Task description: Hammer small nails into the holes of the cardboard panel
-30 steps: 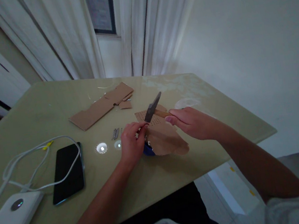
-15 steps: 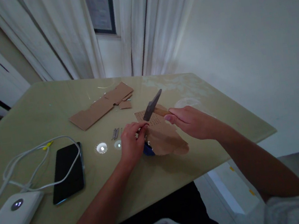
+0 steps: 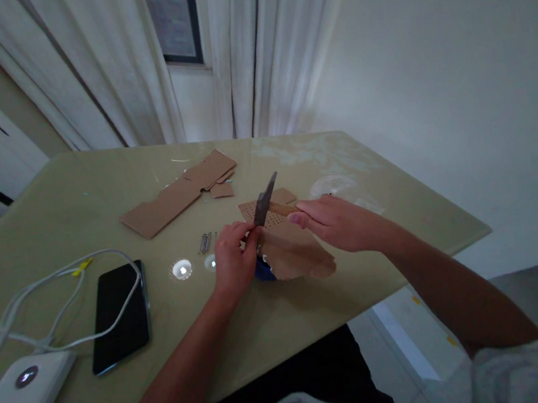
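Observation:
My right hand [image 3: 326, 217] grips the wooden handle of a hammer [image 3: 263, 203], its dark metal head tilted down at my left fingertips. My left hand [image 3: 233, 253] is closed in a pinch at the left edge of a brown cardboard piece [image 3: 298, 247], on what appears to be a nail, mostly hidden by fingers and hammer head. Rows of small holes mark the cardboard's far part. Under its near left edge shows a blue object [image 3: 263, 270], largely covered. Several loose nails [image 3: 205, 242] lie on the table just left of my left hand.
Flat cardboard strips [image 3: 173, 198] lie toward the back of the glossy table [image 3: 177, 334]. At left are a black phone [image 3: 119, 316], a white cable [image 3: 60, 321] and a white power bank [image 3: 24, 402]. A clear plastic piece [image 3: 331, 185] lies beyond my right hand.
The hammer has come down and slightly left, so its head now meets my left fingertips. My left hand keeps its pinch in place. The whole view has shifted slightly.

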A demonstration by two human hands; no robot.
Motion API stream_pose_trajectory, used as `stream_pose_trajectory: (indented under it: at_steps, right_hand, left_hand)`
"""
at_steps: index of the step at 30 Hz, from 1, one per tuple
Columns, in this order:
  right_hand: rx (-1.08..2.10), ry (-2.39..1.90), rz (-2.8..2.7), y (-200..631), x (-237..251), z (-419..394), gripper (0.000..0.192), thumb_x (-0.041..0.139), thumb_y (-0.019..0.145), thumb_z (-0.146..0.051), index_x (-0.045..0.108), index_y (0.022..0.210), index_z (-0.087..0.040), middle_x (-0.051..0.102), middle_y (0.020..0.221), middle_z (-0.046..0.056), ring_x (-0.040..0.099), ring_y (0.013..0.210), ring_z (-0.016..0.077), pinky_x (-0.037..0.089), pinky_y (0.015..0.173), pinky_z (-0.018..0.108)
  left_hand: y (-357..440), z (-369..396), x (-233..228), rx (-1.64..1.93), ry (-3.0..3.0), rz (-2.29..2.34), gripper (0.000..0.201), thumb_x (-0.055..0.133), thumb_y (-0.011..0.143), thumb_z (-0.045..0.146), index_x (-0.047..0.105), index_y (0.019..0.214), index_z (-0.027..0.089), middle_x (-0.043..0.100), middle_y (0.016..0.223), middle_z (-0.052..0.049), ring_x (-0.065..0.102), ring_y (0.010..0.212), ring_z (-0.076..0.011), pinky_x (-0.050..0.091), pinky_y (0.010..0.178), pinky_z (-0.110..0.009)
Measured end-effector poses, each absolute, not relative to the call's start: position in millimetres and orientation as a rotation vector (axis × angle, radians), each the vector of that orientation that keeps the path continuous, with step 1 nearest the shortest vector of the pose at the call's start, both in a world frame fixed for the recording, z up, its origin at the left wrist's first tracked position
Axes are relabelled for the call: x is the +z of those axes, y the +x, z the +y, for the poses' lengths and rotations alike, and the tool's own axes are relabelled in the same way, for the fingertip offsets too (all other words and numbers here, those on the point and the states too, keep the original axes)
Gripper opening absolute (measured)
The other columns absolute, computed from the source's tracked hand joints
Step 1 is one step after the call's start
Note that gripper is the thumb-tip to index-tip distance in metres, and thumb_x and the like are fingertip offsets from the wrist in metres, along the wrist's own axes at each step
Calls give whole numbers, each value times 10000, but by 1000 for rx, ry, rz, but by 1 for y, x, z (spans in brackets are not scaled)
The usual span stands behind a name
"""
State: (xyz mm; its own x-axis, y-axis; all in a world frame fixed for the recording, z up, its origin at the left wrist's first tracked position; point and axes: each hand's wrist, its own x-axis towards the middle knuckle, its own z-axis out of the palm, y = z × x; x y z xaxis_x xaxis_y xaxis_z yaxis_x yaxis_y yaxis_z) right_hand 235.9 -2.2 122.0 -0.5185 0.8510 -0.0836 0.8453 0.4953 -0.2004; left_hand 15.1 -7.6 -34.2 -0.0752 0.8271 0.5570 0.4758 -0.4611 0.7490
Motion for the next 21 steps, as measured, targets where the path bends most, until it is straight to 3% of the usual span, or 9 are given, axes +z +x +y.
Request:
stream_pose_trajectory:
  at_steps: [16,21]
  right_hand:
    - [425,-1554,-2581,241,124,1,424,412,1201,-470,582,893,-233,691,841,52,635,803,218,366,758,348]
    - [446,-1550,-2669,239,118,-1,417,440,1202,-431,559,858,-226,668,817,42,607,790,205,337,744,347]
  left_hand:
    - [15,-8,-35,1547,1839,1376,177,698,1039,298,868,1040,247,840,948,-59,698,815,-227,556,776,-363]
    - [10,-6,-29,1495,1820,1317,169,693,1000,279,855,985,233,820,978,-58,703,802,-198,567,723,-310]
